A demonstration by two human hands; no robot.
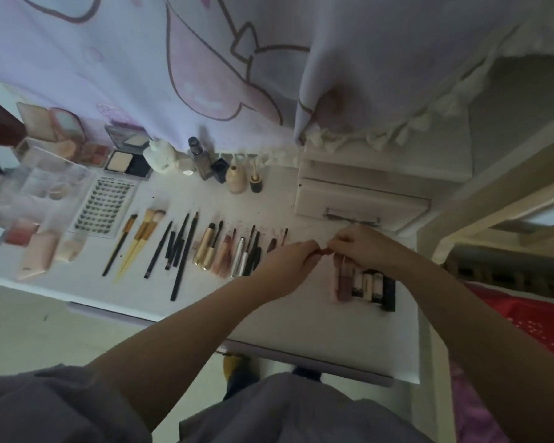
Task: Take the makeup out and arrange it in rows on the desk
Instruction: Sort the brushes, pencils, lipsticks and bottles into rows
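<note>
Our fingers [314, 249] meet over a small reddish lip product [324, 250], left hand [293, 260] and right hand [362, 247] pinching it from opposite ends just above the white table [301, 327]; it is too small and blurred for us to say whether it is one piece or cap and tube. We judge the item is being readied for the row, and the careful way is to keep both pinches light, lay it parallel to its neighbours and let go only once it rests flat. Just beside our right hand lies a close-packed group of lip tubes [362, 282]; to the left run mascaras and gold tubes [227, 254], then eyeliner pencils [176, 247] and makeup brushes [138, 238]. Further back stand foundation bottles [205, 161], a false-lash card [106, 203] and open compacts [127, 161]. A printed curtain [173, 59] hangs over the far edge, near a closed drawer [359, 203].
</note>
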